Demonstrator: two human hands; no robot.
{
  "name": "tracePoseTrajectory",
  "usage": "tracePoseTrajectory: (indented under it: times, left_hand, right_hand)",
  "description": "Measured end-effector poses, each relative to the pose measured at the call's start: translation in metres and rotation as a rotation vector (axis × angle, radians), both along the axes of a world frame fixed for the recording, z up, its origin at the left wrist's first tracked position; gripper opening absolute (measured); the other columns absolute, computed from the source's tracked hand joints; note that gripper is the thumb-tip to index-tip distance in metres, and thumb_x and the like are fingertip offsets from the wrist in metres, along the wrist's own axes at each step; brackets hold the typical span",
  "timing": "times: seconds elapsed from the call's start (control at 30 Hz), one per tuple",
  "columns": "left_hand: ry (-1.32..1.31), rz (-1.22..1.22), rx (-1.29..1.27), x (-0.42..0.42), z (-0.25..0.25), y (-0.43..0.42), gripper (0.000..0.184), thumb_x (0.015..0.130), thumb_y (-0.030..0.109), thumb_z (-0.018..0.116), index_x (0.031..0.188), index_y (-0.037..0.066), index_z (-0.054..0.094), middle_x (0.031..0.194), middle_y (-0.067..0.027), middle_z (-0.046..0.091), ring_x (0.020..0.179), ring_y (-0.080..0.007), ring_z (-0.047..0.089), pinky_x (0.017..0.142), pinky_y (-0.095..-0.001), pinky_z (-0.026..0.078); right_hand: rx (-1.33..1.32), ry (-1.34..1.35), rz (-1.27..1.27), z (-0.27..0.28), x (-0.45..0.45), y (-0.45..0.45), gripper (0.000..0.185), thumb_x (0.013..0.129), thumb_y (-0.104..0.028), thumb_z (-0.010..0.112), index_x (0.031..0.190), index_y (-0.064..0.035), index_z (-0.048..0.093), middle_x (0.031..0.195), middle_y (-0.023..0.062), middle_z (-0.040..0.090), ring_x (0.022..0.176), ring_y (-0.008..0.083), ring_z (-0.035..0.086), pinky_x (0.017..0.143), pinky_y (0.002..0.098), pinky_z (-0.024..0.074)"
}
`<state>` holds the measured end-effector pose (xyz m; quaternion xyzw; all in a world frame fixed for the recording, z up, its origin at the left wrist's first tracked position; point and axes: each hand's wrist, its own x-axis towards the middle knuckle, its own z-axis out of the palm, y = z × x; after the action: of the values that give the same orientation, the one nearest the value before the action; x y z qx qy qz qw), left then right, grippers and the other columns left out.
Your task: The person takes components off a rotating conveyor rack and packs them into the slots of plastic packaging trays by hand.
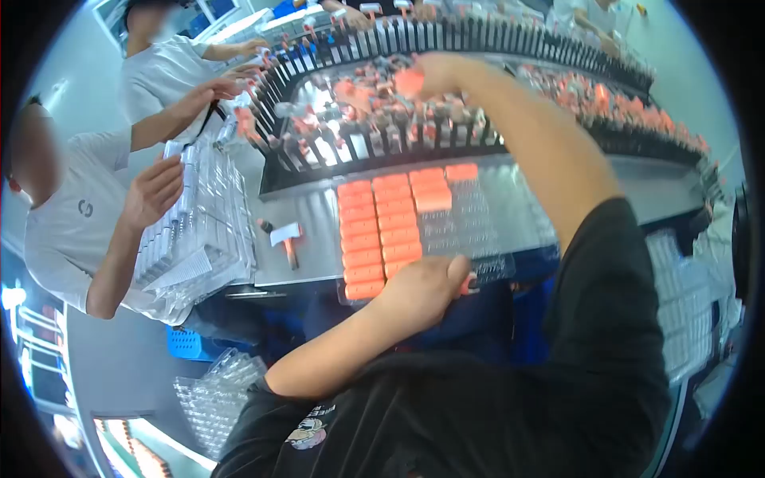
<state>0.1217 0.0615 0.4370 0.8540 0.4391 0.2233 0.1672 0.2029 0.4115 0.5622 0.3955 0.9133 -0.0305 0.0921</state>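
My left hand (426,291) is closed at the near edge of a clear plastic tray (502,267), with a small orange-and-black part (468,284) showing at its fingertips. Orange blocks (362,239) fill the tray's left columns in rows, and one orange block (432,197) sits beside bare clear slots. My right hand (438,76) reaches over a heap of orange and black parts (358,99). Motion smears its fingers; an orange piece (409,82) is at their tips, and I cannot tell whether it is gripped.
A black slotted rack (382,147) rings the heap. On the metal table (311,263) lies an orange part with a white label (287,239). Stacked clear trays (211,215) stand at left, beside two people in white shirts. A blue basket (187,342) is below.
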Motion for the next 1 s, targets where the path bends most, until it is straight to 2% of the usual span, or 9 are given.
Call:
tracePoseTrajectory:
  times: [0.03,0.13,0.23,0.33,0.4,0.47,0.77,0.87,1.0]
  left_hand:
    - [-0.004,0.021,-0.013,-0.003,-0.011,-0.004,0.021,0.096,0.012,0.06,0.114,0.004,0.051,0.09,-0.0213,0.068,0.086,-0.0412,0.07,0.071,-0.052,0.054]
    - [0.05,0.127,-0.033,-0.012,-0.028,0.012,0.021,0.096,0.013,0.06,0.114,0.005,0.051,0.09,-0.0213,0.067,0.085,-0.0419,0.069,0.072,-0.0528,0.054]
    - [0.1,0.272,-0.135,-0.01,-0.032,0.05,0.021,0.096,0.013,0.061,0.113,0.005,0.053,0.097,-0.0224,0.067,0.091,-0.0414,0.069,0.077,-0.0529,0.054]
    - [-0.039,0.257,0.041,-0.002,-0.06,0.095,0.015,0.093,0.011,0.062,0.106,0.004,0.06,0.102,-0.0214,0.066,0.096,-0.0418,0.067,0.082,-0.0526,0.054]
    - [-0.063,0.322,0.126,0.002,-0.084,0.122,0.012,0.09,0.01,0.064,0.1,0.004,0.065,0.104,-0.0197,0.067,0.099,-0.0415,0.067,0.085,-0.0526,0.054]
    - [0.036,0.34,0.157,0.0,-0.118,0.138,0.014,0.089,0.013,0.065,0.101,0.007,0.069,0.104,-0.0161,0.067,0.101,-0.0391,0.066,0.087,-0.0507,0.054]
    - [0.23,0.358,0.291,0.004,-0.116,0.133,0.018,0.09,0.025,0.066,0.101,0.017,0.078,0.097,-0.0086,0.068,0.098,-0.0307,0.066,0.086,-0.0447,0.055]
    - [0.242,0.396,0.255,0.006,-0.12,0.133,0.014,0.09,0.023,0.066,0.096,0.016,0.077,0.096,-0.0078,0.067,0.097,-0.0305,0.066,0.085,-0.0442,0.055]
    - [0.168,0.459,0.335,0.008,-0.12,0.132,0.008,0.082,0.019,0.07,0.086,0.014,0.075,0.092,-0.0077,0.067,0.093,-0.0294,0.066,0.078,-0.0449,0.055]
  right_hand:
    - [0.005,-0.049,0.016,0.002,-0.003,-0.008,0.058,0.083,-0.048,0.078,0.123,-0.0076,0.07,0.119,0.016,0.074,0.095,0.0295,0.072,0.085,0.0417,0.0548]
    - [0.437,0.477,0.009,-0.015,-0.004,-0.034,0.044,0.084,-0.04,0.078,0.112,-0.0077,0.071,0.104,0.0127,0.076,0.099,0.033,0.073,0.084,0.0437,0.0563]
    - [0.273,0.715,0.087,0.006,0.008,-0.085,0.042,0.088,-0.04,0.076,0.116,-0.0103,0.069,0.11,0.0112,0.073,0.107,0.0336,0.07,0.09,0.0476,0.0537]
    - [0.309,0.703,0.125,-0.062,0.052,-0.123,0.04,0.088,-0.038,0.077,0.117,-0.011,0.07,0.117,0.0117,0.068,0.113,0.0336,0.066,0.093,0.0498,0.0523]
    - [0.568,0.618,0.197,-0.142,0.095,-0.11,0.034,0.086,-0.03,0.078,0.116,-0.0133,0.072,0.114,0.0135,0.064,0.111,0.0359,0.064,0.091,0.0488,0.0508]
    - [0.36,0.438,-0.058,-0.178,0.123,-0.125,0.043,0.083,-0.03,0.081,0.121,-0.0124,0.071,0.127,0.0124,0.06,0.122,0.0351,0.058,0.099,0.0489,0.0494]
    - [0.332,0.355,-0.1,-0.236,0.149,-0.124,0.025,0.085,-0.021,0.071,0.108,-0.0201,0.079,0.116,0.0039,0.07,0.117,0.0274,0.063,0.1,0.0512,0.0456]
    - [0.328,0.544,-0.148,-0.225,0.151,-0.142,0.02,0.085,-0.017,0.071,0.104,-0.0158,0.08,0.109,0.0032,0.074,0.109,0.0275,0.068,0.096,0.0477,0.0493]
    - [0.234,1.15,-0.414,-0.235,0.173,-0.16,0.017,0.09,-0.017,0.071,0.103,-0.0083,0.078,0.092,0.009,0.075,0.089,0.0284,0.072,0.08,0.0397,0.0543]
